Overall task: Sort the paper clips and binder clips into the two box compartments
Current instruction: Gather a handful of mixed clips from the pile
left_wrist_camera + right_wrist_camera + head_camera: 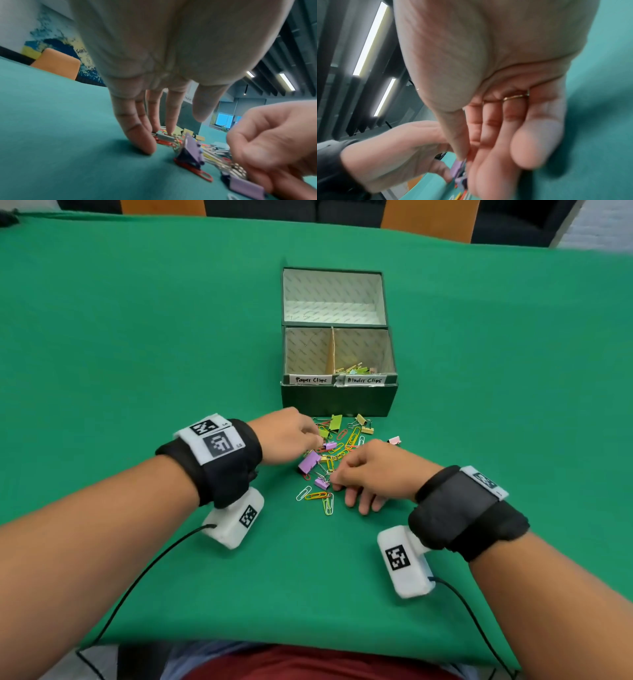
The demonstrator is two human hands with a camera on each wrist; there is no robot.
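A mixed pile of coloured paper clips and binder clips point(337, 446) lies on the green table in front of the dark green box point(339, 402). The compartment labelled Paper Clips point(306, 354) looks bare. The one labelled Binder Clips point(368, 350) holds several binder clips point(354, 369). My left hand point(317, 440) reaches into the pile's left side, its straight fingers point(137, 138) touching clips and cloth, thumb apart. My right hand point(334, 481) pinches a small purple binder clip point(321, 483) point(247, 188) point(458, 167) between thumb and forefinger at the pile's near edge. A larger purple binder clip point(309, 462) point(190, 150) stands between the hands.
The box's open lid point(334, 296) lies flat behind the compartments. A pink binder clip point(394, 440) sits alone to the right of the pile. Loose paper clips point(317, 495) lie nearest me. Orange chairs point(428, 220) stand past the far table edge. Cables trail from both wrist cameras.
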